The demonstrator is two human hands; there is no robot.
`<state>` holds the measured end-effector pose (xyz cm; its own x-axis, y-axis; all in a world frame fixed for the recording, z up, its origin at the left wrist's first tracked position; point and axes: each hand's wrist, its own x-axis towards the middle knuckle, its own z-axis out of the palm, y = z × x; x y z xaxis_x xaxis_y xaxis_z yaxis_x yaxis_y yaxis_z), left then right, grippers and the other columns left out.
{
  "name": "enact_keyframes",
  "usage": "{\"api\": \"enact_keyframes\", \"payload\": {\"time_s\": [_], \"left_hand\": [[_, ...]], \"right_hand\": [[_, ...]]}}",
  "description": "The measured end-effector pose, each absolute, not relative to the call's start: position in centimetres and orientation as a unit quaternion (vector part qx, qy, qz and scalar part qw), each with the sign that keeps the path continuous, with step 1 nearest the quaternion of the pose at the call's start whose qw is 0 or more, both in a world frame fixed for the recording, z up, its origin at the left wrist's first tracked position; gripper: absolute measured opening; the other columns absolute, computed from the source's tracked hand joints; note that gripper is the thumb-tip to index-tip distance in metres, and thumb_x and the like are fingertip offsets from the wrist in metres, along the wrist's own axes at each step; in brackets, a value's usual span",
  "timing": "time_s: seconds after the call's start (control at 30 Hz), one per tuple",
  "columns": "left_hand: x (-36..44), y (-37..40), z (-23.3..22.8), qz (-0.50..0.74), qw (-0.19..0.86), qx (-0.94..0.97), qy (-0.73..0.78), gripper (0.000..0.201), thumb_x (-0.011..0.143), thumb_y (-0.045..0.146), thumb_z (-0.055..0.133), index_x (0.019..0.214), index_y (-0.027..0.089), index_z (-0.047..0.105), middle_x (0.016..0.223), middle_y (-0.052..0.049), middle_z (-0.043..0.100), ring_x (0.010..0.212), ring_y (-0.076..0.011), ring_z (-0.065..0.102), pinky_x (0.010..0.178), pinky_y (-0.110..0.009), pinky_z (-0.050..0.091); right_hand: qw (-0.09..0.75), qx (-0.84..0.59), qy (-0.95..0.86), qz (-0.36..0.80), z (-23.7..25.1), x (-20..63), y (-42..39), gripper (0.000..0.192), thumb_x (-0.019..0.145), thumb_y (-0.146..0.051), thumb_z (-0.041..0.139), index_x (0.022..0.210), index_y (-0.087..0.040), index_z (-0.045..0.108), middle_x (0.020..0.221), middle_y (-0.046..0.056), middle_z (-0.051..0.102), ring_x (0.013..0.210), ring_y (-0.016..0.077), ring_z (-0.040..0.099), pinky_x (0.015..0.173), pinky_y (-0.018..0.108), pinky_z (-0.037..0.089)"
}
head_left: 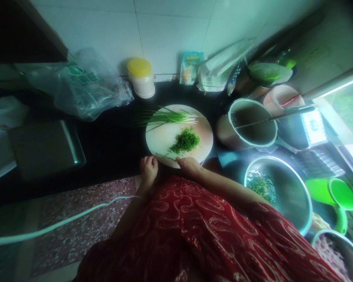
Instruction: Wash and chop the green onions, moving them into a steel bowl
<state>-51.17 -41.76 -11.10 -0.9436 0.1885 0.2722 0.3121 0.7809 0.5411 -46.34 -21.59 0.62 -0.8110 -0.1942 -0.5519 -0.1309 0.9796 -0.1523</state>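
A round white cutting board (161,143) lies on the dark counter. Across its far side rests a bunch of long, thin green onions (173,116), their pale ends pointing right. A small heap of finely chopped green onion (186,140) sits near the middle. At the board's near edge, a thin green onion stalk (166,157) stretches between my two closed hands. My left hand (149,169) appears to grip its left end, just off the board. My right hand (190,166) pinches the right end over the rim. No knife is visible.
Right of the board stand a deep pot (253,137) with a long utensil across it, and a metal basin (294,196) holding greens in water. A green dipper (320,192) lies beyond. A yellow-lidded jar (141,78) and a plastic bag (88,86) stand by the wall.
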Motion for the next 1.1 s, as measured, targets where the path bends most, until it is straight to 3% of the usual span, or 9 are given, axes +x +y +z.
{"api": "enact_keyframes", "payload": {"time_s": [0.23,0.47,0.67,0.9,1.1], "left_hand": [[-51.2,-42.5,-11.5,-0.298,0.118,-0.104,-0.941,0.023,0.090,0.023,0.044,0.093,0.019,0.066,0.085,-0.010,0.061,0.084,-0.0246,0.054,0.080,-0.038,0.042],[-50.9,-40.1,-10.7,-0.217,0.055,-0.198,-0.954,0.026,0.092,0.023,0.044,0.099,0.017,0.068,0.084,-0.011,0.059,0.083,-0.0260,0.052,0.077,-0.038,0.040],[-50.4,-38.4,-10.5,-0.242,0.047,-0.250,-0.936,0.028,0.093,0.022,0.043,0.108,0.019,0.067,0.083,-0.009,0.061,0.084,-0.0243,0.055,0.081,-0.037,0.041],[-50.6,-39.6,-11.2,-0.233,0.065,-0.207,-0.948,0.020,0.090,0.024,0.050,0.081,0.019,0.067,0.082,-0.010,0.061,0.083,-0.0259,0.054,0.078,-0.038,0.040],[-50.3,-39.5,-11.4,-0.243,0.062,-0.207,-0.946,0.018,0.089,0.023,0.051,0.080,0.021,0.067,0.082,-0.009,0.060,0.081,-0.0248,0.053,0.077,-0.038,0.040]], "right_hand": [[0.305,-0.079,0.947,-0.053,1.0,-46.6,-21.8,0.030,0.091,-0.019,0.040,0.119,-0.018,0.051,0.096,0.012,0.071,0.091,0.0237,0.068,0.072,0.029,0.046],[0.263,-0.017,0.963,-0.052,1.1,-46.6,-20.8,0.032,0.097,-0.022,0.029,0.120,-0.017,0.051,0.092,0.012,0.071,0.088,0.0241,0.068,0.071,0.030,0.047],[0.262,-0.008,0.963,-0.055,1.2,-46.2,-21.4,0.031,0.097,-0.021,0.031,0.121,-0.016,0.049,0.095,0.013,0.071,0.091,0.0240,0.068,0.075,0.030,0.048],[0.291,-0.027,0.955,-0.052,0.6,-46.5,-21.7,0.030,0.093,-0.016,0.036,0.120,-0.017,0.049,0.097,0.013,0.071,0.091,0.0240,0.068,0.073,0.029,0.048],[0.295,-0.042,0.954,-0.045,0.5,-46.4,-21.2,0.032,0.093,-0.015,0.036,0.121,-0.017,0.049,0.098,0.013,0.071,0.094,0.0245,0.068,0.075,0.030,0.047]]}}
